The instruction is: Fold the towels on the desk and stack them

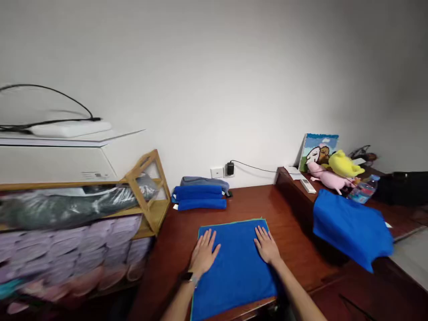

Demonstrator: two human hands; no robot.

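Observation:
A blue cloth (pixel 238 267) lies spread flat on the brown wooden desk, its near end at the front edge. My left hand (pixel 203 253) rests palm down on the cloth's left side, fingers stretched out. Over on the right side, my right hand (pixel 265 246) also lies flat on it with the fingers extended. Near the wall at the back left are rolled blue cloths (pixel 200 198), with a grey-blue one (pixel 203 181) behind them. Another blue cloth (pixel 351 225) hangs over the edge of the raised surface to the right.
On the right surface are a white remote (pixel 308 186), a pink plush toy (pixel 329 177), a yellow plush toy (pixel 344 164), a plastic bottle (pixel 364 189) and a picture (pixel 319 149). A wooden shelf (pixel 147 196) borders the left. A black charger (pixel 230 168) with a cable is plugged into the wall.

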